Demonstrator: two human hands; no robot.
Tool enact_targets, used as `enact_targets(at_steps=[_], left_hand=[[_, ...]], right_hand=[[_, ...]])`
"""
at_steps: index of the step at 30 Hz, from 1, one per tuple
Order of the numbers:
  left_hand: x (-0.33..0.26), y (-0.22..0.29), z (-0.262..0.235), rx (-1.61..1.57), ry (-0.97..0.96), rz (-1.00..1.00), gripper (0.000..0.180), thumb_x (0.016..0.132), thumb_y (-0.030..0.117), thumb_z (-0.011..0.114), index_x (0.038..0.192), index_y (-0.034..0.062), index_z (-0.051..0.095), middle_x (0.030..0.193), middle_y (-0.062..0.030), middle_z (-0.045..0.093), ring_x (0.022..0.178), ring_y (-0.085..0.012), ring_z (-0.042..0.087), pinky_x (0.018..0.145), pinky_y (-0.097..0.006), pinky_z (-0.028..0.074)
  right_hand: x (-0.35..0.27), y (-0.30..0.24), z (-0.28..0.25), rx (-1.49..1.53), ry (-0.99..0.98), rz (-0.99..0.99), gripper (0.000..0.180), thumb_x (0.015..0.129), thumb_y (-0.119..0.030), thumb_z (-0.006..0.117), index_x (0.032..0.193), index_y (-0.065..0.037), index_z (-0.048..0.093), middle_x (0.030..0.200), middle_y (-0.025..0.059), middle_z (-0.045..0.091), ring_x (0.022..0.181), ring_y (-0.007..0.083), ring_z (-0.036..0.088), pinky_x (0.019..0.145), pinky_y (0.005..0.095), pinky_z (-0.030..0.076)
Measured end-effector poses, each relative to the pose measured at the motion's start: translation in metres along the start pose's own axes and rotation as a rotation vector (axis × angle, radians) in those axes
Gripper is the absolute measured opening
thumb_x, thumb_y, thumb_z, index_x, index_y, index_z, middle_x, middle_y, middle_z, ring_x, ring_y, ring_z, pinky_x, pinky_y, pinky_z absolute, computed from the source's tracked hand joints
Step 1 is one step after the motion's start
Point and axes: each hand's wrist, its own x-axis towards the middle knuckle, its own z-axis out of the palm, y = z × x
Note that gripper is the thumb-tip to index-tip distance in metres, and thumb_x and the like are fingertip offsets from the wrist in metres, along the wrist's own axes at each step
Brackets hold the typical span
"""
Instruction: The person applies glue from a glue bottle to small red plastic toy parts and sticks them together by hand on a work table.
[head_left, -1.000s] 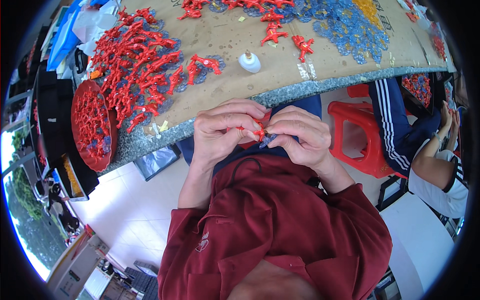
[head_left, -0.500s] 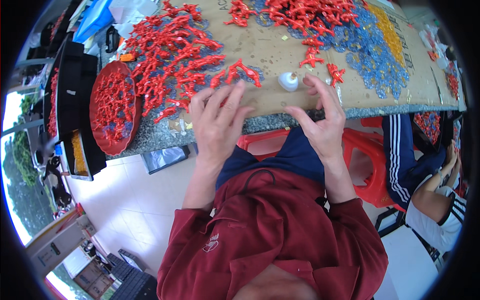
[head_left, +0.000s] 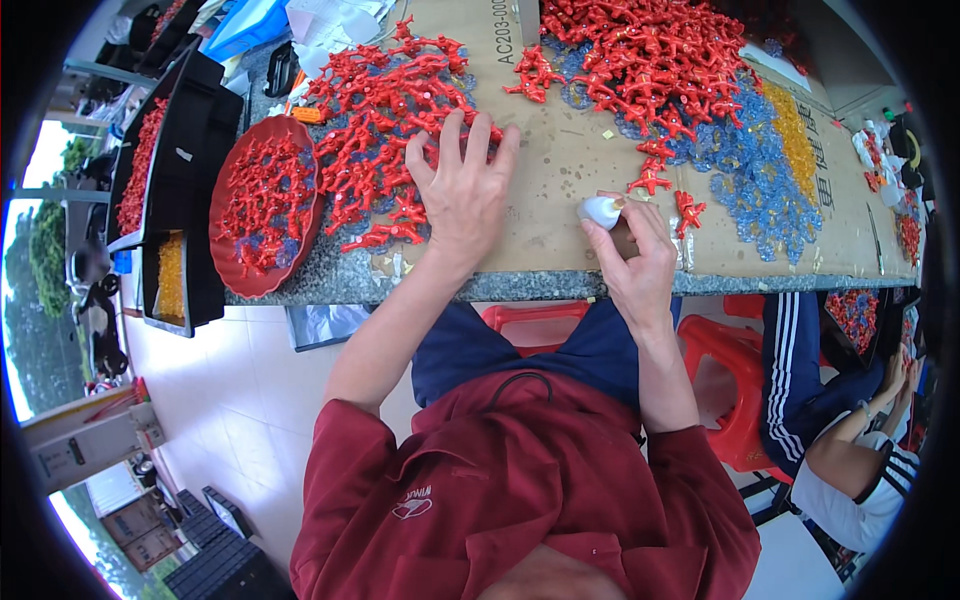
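Observation:
My left hand [head_left: 464,195] lies over the near right side of a spread of small red figures [head_left: 375,110], which sit on clear bluish pieces. Its fingers are stretched and apart; whether the fingertips touch a figure is hidden. Near the table's front edge, my right hand [head_left: 642,262] holds a small white bottle [head_left: 600,211] between thumb and fingers. The bottle is tilted, its narrow tip toward the fingers. A single red figure [head_left: 689,212] lies just right of that hand, with a few more beyond it.
A red scalloped dish [head_left: 222,255] of red figures stands at the left, beside black bins [head_left: 205,150]. Farther back right are a heap of red figures [head_left: 650,50], clear blue pieces [head_left: 770,215] and yellow pieces [head_left: 795,150]. Another person's arm [head_left: 845,430] shows at right.
My left hand has moved forward over the red figures, and the pair of figures near it is no longer seen apart. My right hand has closed on the white bottle, which stood upright before.

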Motion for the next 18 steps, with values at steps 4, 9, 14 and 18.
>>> enact_targets(at_steps=[4, 9, 14, 18], left_hand=[[0.007, -0.010, 0.014, -0.013, 0.036, -0.007, 0.024, 0.070, 0.011, 0.055, 0.093, 0.0149, 0.059, 0.097, -0.0041, 0.053, 0.098, -0.0216, 0.050, 0.086, -0.046, 0.032], [0.015, -0.024, 0.029, -0.048, 0.048, 0.005, 0.027, 0.070, 0.010, 0.055, 0.096, 0.0154, 0.059, 0.099, -0.0047, 0.053, 0.099, -0.0217, 0.049, 0.086, -0.046, 0.032], [0.030, -0.038, 0.049, 0.035, 0.038, -0.009, 0.028, 0.073, 0.011, 0.059, 0.100, 0.0188, 0.062, 0.103, -0.0023, 0.054, 0.099, -0.0186, 0.049, 0.085, -0.041, 0.032], [0.039, -0.042, 0.058, 0.056, 0.008, -0.017, 0.027, 0.076, 0.019, 0.061, 0.103, 0.0185, 0.062, 0.105, -0.0032, 0.055, 0.104, -0.0203, 0.047, 0.086, -0.043, 0.030]], right_hand=[[0.001, 0.001, 0.000, -0.003, -0.008, -0.020, 0.025, 0.071, -0.006, 0.068, 0.093, 0.001, 0.060, 0.085, 0.0116, 0.061, 0.076, 0.0232, 0.057, 0.068, 0.0311, 0.045], [0.001, 0.001, 0.000, 0.002, -0.002, -0.033, 0.026, 0.071, -0.006, 0.068, 0.094, 0.001, 0.060, 0.085, 0.0116, 0.061, 0.074, 0.0227, 0.057, 0.067, 0.0309, 0.046], [0.000, 0.000, 0.000, 0.005, 0.002, -0.036, 0.025, 0.071, -0.007, 0.068, 0.093, 0.001, 0.061, 0.084, 0.0117, 0.061, 0.074, 0.0226, 0.057, 0.067, 0.0311, 0.046], [-0.001, 0.001, 0.000, 0.010, 0.017, -0.043, 0.024, 0.070, -0.007, 0.068, 0.092, 0.001, 0.061, 0.084, 0.0119, 0.061, 0.074, 0.0228, 0.058, 0.067, 0.0312, 0.046]])
